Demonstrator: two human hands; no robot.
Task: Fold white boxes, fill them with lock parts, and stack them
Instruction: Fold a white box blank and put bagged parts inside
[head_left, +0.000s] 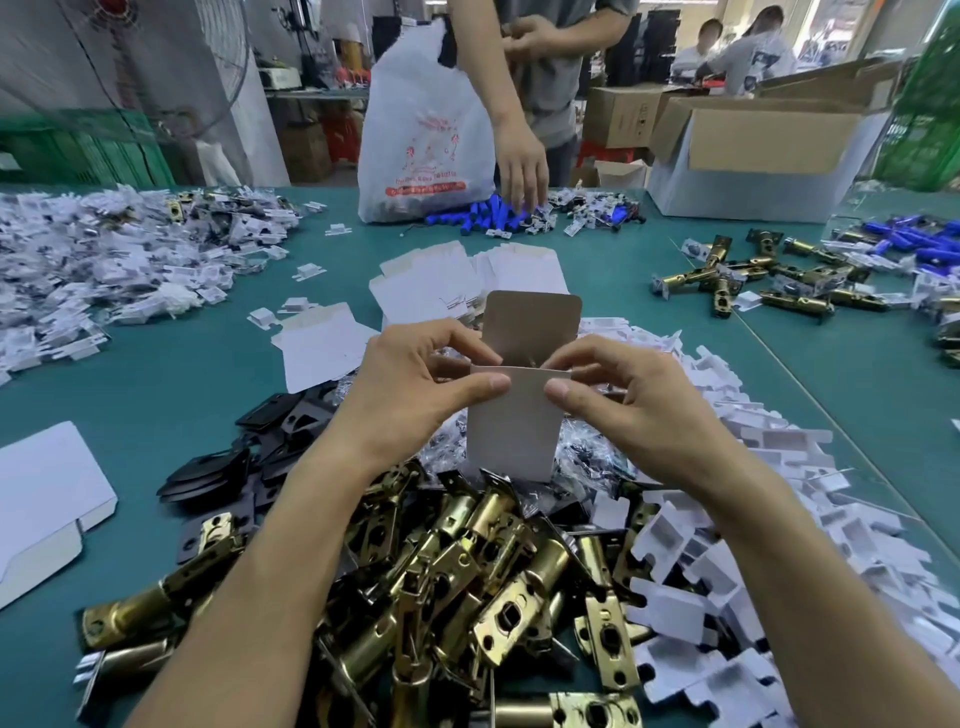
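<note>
I hold a small white box (514, 421) upright above the table's middle. Its top flap stands open and something small shows inside the mouth. My left hand (415, 384) pinches the box's upper left edge, thumb on the front panel. My right hand (623, 395) pinches the upper right edge the same way. Below my forearms lies a heap of brass latch bolts (467, 571). Black plates (249, 457) lie to their left and white plastic inserts (727, 519) to their right. Flat unfolded white boxes (447, 280) lie beyond the held box.
A green table (156, 364) carries a big pile of bagged white parts (104, 260) at the left. Another person's hand (522, 171) reaches into blue parts (483, 215) beside a white plastic bag (421, 135). A cardboard carton (753, 156) and more latches (769, 280) sit at the right.
</note>
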